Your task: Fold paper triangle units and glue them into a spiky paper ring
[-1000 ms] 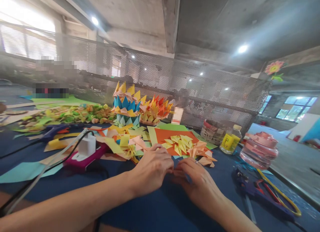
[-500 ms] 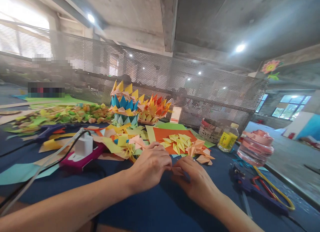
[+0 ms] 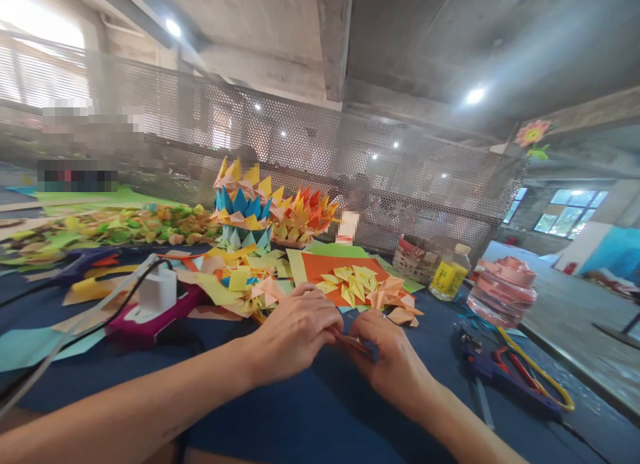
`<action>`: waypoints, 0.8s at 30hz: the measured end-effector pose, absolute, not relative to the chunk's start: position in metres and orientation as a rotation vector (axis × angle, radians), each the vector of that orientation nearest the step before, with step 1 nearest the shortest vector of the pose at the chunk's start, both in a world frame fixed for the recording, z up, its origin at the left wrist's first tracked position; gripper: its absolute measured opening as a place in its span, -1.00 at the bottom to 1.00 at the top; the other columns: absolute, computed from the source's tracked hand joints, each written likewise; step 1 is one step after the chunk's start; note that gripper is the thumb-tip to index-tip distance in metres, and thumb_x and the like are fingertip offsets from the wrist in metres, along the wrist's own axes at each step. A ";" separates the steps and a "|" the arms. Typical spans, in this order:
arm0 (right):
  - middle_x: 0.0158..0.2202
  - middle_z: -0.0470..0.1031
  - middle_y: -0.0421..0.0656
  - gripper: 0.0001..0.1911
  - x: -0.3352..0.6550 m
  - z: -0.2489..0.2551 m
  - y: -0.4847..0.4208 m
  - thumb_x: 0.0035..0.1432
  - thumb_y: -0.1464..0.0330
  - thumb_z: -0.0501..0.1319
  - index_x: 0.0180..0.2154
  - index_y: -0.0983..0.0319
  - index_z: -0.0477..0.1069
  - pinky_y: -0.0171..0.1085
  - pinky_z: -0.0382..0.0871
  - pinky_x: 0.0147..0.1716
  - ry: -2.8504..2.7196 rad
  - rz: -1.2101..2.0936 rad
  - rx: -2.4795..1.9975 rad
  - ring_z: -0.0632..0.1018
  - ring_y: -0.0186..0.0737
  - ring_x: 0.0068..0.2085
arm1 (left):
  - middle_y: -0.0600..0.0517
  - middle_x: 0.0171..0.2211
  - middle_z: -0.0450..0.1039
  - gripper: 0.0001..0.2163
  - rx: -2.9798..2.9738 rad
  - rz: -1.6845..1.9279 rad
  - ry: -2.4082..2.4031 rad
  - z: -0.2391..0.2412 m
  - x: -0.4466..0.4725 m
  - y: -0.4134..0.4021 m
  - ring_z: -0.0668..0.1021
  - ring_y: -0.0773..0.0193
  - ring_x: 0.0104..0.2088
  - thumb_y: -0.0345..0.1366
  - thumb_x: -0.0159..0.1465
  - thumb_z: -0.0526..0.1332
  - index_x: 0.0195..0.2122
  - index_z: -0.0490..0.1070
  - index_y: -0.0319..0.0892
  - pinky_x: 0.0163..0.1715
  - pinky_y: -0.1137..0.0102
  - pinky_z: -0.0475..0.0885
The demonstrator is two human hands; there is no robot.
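Between my two hands is a small folded piece of peach paper (image 3: 356,345), held just above the blue tabletop (image 3: 300,421). My left hand (image 3: 303,331) pinches its left end with curled fingers. At the other end, my right hand (image 3: 393,354) grips it between thumb and fingers; much of the paper is hidden by the fingers. Just beyond the hands lie pale yellow folded paper pieces (image 3: 350,285) on an orange sheet (image 3: 317,267). Peach folded pieces (image 3: 395,294) are heaped to their right.
At the back stand tiered folded-paper flowers (image 3: 245,214). A magenta power strip (image 3: 150,321) with a white plug and cables lies left. On the right are a glue gun (image 3: 510,377), a yellow-labelled bottle (image 3: 450,274), a pink jug (image 3: 503,291) and a basket (image 3: 413,257). A perforated screen (image 3: 400,157) runs behind.
The view has shifted slightly, so the surroundings sit a little further left. My right hand has turned a little, and more of the peach paper shows between the hands.
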State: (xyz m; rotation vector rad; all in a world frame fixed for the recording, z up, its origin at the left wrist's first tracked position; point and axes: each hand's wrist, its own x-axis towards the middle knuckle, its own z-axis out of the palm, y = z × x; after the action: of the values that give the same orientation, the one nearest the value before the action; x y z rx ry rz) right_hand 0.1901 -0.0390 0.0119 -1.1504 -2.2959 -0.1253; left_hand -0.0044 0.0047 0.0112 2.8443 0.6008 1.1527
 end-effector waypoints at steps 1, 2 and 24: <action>-0.50 0.34 -0.23 -0.78 0.190 0.012 -0.039 0.19 0.45 0.16 -0.51 0.22 0.26 -0.33 0.19 -0.41 -2.295 -0.126 -1.146 0.35 -0.30 -0.43 | 0.10 -0.46 0.44 -0.92 2.839 1.150 0.602 0.011 -0.004 0.005 0.44 0.31 -0.37 -0.48 0.22 0.21 -0.39 0.38 -0.19 -0.13 0.32 0.21; -0.50 0.34 -0.22 -0.78 0.190 0.012 -0.039 0.20 0.45 0.16 -0.51 0.22 0.26 -0.33 0.19 -0.42 -2.296 -0.128 -1.145 0.35 -0.30 -0.43 | 0.10 -0.46 0.44 -0.92 2.838 1.148 0.600 0.010 -0.004 0.005 0.44 0.31 -0.37 -0.48 0.22 0.21 -0.39 0.38 -0.19 -0.13 0.32 0.21; -0.16 0.45 -0.07 -0.67 0.186 0.014 -0.044 0.13 0.50 0.20 -0.05 0.20 0.27 -0.16 0.35 -0.16 -2.294 -0.010 -1.303 0.47 -0.11 -0.14 | 0.07 -0.47 0.45 -0.79 2.922 1.176 0.659 0.016 -0.012 0.013 0.44 0.30 -0.36 -0.51 0.28 0.07 -0.43 0.42 -0.19 -0.17 0.33 0.23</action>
State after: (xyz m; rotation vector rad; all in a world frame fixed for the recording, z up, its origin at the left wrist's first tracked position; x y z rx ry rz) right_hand 0.1860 -0.0436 0.0136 -1.3025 -2.2944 -0.0103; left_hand -0.0124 0.0134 0.0160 2.9225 0.6595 1.1757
